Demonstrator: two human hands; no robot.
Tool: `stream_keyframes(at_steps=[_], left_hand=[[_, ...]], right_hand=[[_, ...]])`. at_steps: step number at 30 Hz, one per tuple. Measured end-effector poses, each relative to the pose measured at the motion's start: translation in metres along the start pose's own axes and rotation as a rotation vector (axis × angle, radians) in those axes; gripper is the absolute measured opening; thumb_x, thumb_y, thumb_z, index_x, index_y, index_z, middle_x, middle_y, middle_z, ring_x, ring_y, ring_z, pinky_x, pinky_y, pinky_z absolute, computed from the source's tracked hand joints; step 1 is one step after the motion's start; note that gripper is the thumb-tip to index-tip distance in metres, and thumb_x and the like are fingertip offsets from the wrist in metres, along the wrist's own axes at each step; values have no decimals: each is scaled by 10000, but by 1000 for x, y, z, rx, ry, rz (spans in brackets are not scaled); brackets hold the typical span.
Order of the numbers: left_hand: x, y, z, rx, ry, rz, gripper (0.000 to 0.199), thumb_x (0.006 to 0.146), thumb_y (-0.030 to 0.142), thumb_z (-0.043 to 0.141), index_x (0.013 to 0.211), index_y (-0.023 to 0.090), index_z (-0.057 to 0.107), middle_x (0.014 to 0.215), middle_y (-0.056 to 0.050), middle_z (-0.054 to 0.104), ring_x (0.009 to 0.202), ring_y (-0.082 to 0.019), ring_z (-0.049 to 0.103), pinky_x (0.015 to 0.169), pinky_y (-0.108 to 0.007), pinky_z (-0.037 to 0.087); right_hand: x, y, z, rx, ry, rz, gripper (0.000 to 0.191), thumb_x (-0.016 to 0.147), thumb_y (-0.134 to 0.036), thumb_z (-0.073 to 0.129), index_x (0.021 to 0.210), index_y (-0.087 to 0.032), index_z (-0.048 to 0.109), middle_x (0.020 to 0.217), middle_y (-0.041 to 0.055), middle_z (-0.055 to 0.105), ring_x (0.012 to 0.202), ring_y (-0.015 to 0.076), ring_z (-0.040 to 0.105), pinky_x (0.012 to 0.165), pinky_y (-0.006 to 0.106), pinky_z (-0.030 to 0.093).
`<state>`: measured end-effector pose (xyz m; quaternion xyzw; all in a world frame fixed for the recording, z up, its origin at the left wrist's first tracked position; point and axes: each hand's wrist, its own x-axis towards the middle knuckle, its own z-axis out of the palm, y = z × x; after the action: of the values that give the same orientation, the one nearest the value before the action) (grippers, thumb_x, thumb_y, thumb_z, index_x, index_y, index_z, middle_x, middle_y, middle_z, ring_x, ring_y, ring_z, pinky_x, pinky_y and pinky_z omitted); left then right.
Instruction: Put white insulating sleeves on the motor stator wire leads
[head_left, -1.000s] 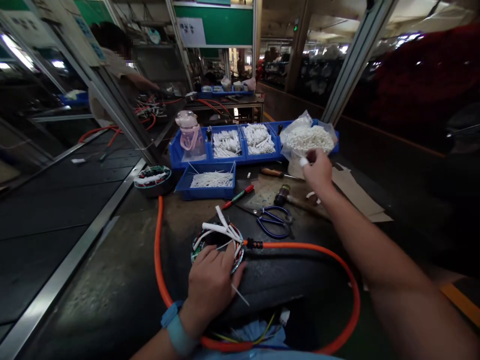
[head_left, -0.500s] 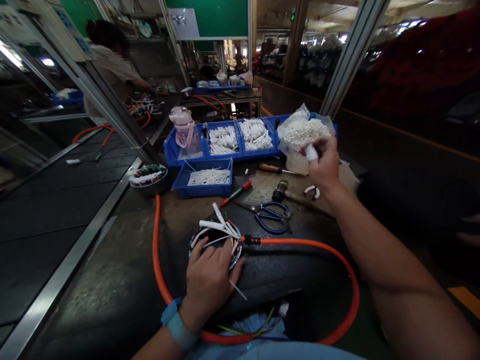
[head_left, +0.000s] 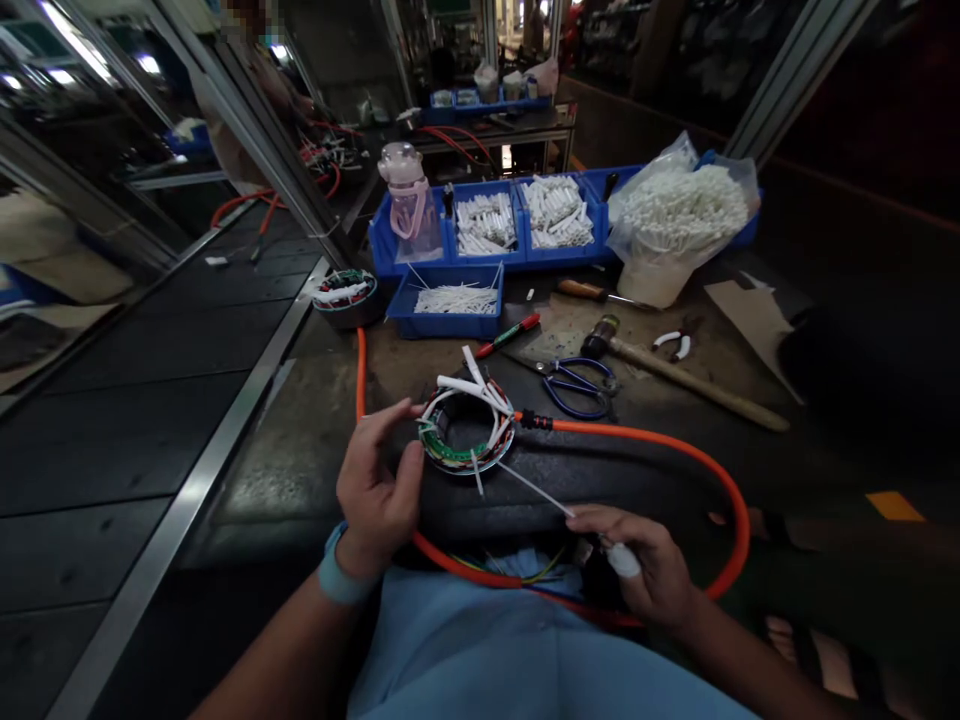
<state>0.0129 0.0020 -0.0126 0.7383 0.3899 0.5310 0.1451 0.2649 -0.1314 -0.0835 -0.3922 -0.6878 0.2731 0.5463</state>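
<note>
Wound ring lay toward the near edge of the surface. Right hand pinched a white strand; left hand, fingers parted, flanked the ring. Threading appeared in hand, next calling for a steadied ring.

The right hand has left the bag (now pinching a white strand).

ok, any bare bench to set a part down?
Best: dark bench left of the wired ring, bounded by metal rail, left hand and orange cable. A narrower strip lies between hammer handle and cable. Crowded beyond the ring: marker, scissors, hammer head, screwdriver, pliers, blue bins.
</note>
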Motion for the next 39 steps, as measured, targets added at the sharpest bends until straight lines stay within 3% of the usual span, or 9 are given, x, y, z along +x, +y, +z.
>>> stream_keyframes(at_steps=[6,10,14,16,19,21,24,28,39], left_hand=[[0,6,-4,165,-58,334,426,724,53,573,1114,223,560,935,-36,652,904,-196,594,902,-432,435],[9,13,-4,213,-332,275,292,776,142,544,1058,204,595,945,-55,658,969,-227,566,871,-425,435],[15,21,9,507,-611,143,336,757,455,619,935,175,669,908,-89,677,1066,-334,489,919,-529,347],[17,22,19,491,-593,107,307,799,448,589,941,191,681,912,-72,688,1044,-302,499,907,-499,358],[19,20,28,339,-440,153,176,864,274,537,957,240,683,905,-11,704,939,-206,541,859,-401,390],[23,18,29,281,-457,276,190,852,186,535,960,243,681,899,5,706,845,-164,555,769,-332,412],[33,18,25,428,-548,473,244,835,144,529,1016,241,661,898,5,701,769,-159,548,629,-311,377],[42,22,22,651,-559,579,192,867,200,518,999,244,651,863,10,691,774,-184,531,609,-339,336],[43,21,26,690,-479,610,169,862,222,543,995,250,643,856,21,692,802,-192,516,653,-344,327]], right_hand=[[-8,-1,0,-17,75,42,155,930,-202,354,1062,-266,405,1006,83,684,1032,230,625,828,447,539],[5,-5,4,24,61,1,202,902,-145,374,1064,-263,402,1019,90,679,1039,225,618,837,443,532],[45,-1,22,-30,-45,-43,236,847,-88,422,1006,-243,500,1149,94,633,1063,197,600,865,378,511],[69,5,35,-47,-26,20,181,824,-100,468,913,-228,560,1076,77,658,989,182,623,841,341,509],[94,12,49,87,89,230,47,779,-178,579,805,-216,593,833,26,673,792,163,639,761,312,518],[100,14,53,254,140,376,100,720,-229,657,786,-212,584,756,-2,650,718,155,630,715,304,527],[100,13,54,512,191,505,233,650,-268,723,778,-214,535,762,-15,637,732,153,636,731,315,542],[99,11,53,626,216,521,294,633,-275,752,751,-213,490,782,-12,633,763,145,636,781,330,541],[98,14,53,597,211,483,281,659,-306,736,745,-209,487,817,3,634,748,148,633,771,340,534]])
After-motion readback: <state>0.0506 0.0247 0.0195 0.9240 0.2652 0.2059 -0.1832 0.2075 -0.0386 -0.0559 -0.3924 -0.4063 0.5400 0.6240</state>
